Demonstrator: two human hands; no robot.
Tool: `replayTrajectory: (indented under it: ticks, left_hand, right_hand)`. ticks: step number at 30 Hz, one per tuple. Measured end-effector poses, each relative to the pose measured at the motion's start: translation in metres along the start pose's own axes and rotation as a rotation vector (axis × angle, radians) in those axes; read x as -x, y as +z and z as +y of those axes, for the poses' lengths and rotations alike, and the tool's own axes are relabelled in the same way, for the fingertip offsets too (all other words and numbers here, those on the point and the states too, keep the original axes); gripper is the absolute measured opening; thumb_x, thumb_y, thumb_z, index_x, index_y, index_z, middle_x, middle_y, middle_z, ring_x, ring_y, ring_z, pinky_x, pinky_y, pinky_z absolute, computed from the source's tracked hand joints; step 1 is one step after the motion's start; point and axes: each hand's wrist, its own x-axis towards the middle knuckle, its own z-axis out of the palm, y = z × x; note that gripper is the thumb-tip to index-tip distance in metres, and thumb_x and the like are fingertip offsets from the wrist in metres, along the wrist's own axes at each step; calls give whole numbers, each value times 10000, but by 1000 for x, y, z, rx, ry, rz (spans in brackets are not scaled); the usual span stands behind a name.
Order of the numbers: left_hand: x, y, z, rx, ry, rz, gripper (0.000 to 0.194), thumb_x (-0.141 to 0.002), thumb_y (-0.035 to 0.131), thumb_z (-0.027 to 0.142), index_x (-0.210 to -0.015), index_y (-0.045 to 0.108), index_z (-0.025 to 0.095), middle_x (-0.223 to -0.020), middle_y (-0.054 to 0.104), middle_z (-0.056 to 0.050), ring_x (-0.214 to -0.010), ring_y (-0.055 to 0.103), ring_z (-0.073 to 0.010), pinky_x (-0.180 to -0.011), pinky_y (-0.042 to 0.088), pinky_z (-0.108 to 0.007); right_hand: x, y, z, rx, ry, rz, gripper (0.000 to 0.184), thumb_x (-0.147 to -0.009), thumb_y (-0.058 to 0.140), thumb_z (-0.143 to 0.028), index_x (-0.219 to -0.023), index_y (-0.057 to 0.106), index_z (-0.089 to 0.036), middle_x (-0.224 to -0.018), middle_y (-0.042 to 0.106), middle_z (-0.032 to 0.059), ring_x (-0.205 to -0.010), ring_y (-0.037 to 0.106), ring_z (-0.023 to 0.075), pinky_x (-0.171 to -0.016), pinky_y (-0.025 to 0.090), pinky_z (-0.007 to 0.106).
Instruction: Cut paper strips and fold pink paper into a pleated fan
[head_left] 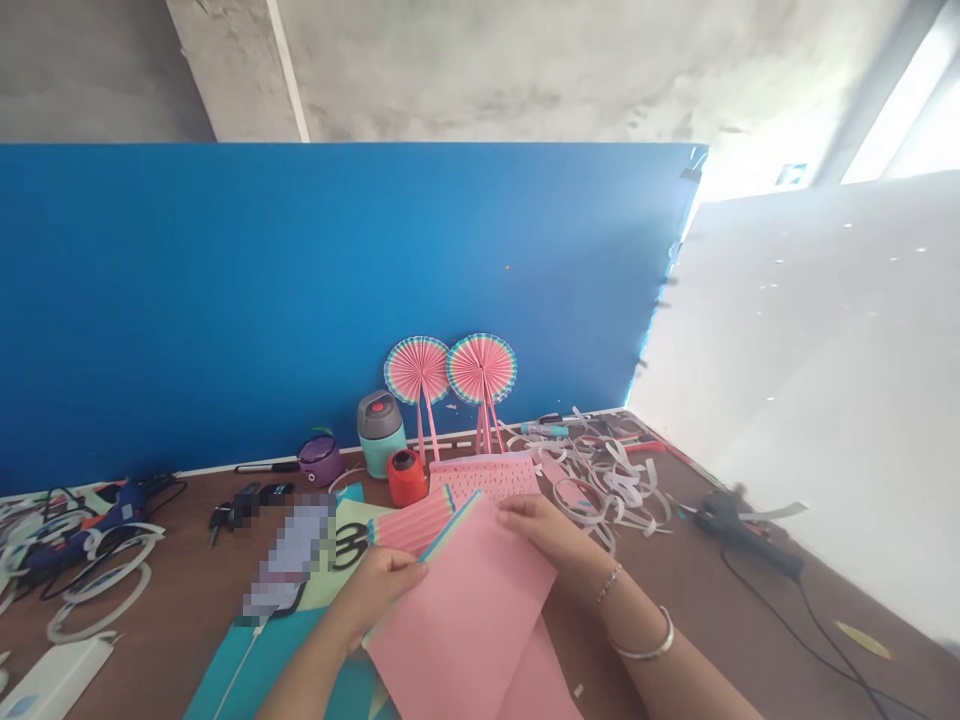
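A pink paper sheet (465, 620) with a yellow and blue striped edge is held up between both hands. My left hand (379, 590) pinches its left side near the striped edge. At the upper right edge, my right hand (544, 530) has its fingers closed on the same sheet. Another pink sheet (536, 680) shows beneath it. Just beyond lies a pleated pink paper strip (412, 522) with striped ends, beside black-handled scissors (350, 546). Behind these is a pink patterned box or pouch (484, 478).
Two round pleated paper fans (482, 370) lean on the blue partition (225, 300). A teal flask (382, 440), red container (406, 477) and purple pot (320, 460) stand nearby. Paper strip scraps (600, 480) and a dark corded tool (742, 530) lie right; a phone (292, 550) lies left.
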Motion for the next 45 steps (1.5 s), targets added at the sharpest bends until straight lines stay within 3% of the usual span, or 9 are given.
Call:
replayTrajectory:
  ticks: [8,15,19,24,28,32,38,42,45]
  left_hand:
    - [13,3,8,381,80,-135,507,-707,592,656,-842,683,175,-833,686,-52,-806,591,-216,-781,439,-316]
    - [5,9,-9,280,30,-18,430,-652,666,568,-694,673,140,-658,639,-10,-662,559,-177,-624,406,-272]
    - [0,4,-19,262,51,89,420,-676,635,558,-686,646,139,-614,596,10,-616,520,-156,-606,381,-262]
    - [-1,0,-20,308,75,79,426,-679,628,586,-675,589,162,-621,557,15,-627,505,-156,-624,389,-269]
    - [0,5,-17,331,120,42,437,-681,624,606,-651,527,181,-593,461,47,-589,430,-123,-591,354,-249]
    - [0,8,-16,290,104,162,544,-669,593,666,-515,345,207,-509,286,78,-504,306,-92,-507,276,-235]
    - [5,2,-10,363,81,327,473,-704,562,659,-660,577,188,-546,539,26,-586,533,-173,-574,413,-271]
    - [8,-2,-4,465,110,284,466,-686,632,587,-933,657,193,-752,695,-20,-762,627,-218,-689,469,-297]
    - [5,-2,-10,452,57,210,463,-656,657,580,-866,671,168,-764,706,-42,-762,630,-218,-696,464,-300]
  right_hand:
    - [-6,8,12,98,-40,-82,389,-741,654,-417,-548,442,-154,-559,393,-46,-506,336,57,-447,240,191]
    - [-6,16,15,94,15,-196,343,-717,672,-444,-608,567,-136,-577,483,-28,-522,405,72,-482,299,197]
    - [-7,13,16,100,9,-93,356,-673,705,-460,-595,600,-129,-584,530,-14,-545,445,89,-507,333,208]
    - [-7,13,14,-67,-31,25,320,-670,721,-442,-686,651,-130,-686,605,19,-615,511,114,-555,380,227]
    - [-5,20,14,-11,-19,-59,333,-664,733,-447,-665,657,-123,-635,592,6,-574,494,102,-534,366,221]
    - [-4,26,16,-6,33,-159,328,-688,719,-442,-707,672,-118,-667,633,14,-621,557,127,-581,420,231]
    - [-4,27,15,-232,65,-362,360,-640,762,-323,-934,686,-129,-857,710,61,-808,662,204,-820,495,361]
    - [-2,27,11,-269,71,-320,329,-657,729,-316,-925,675,-134,-802,710,47,-749,667,186,-750,507,336]
    - [0,27,8,-192,80,-339,274,-686,680,-315,-892,675,-135,-795,705,36,-728,659,170,-669,495,281]
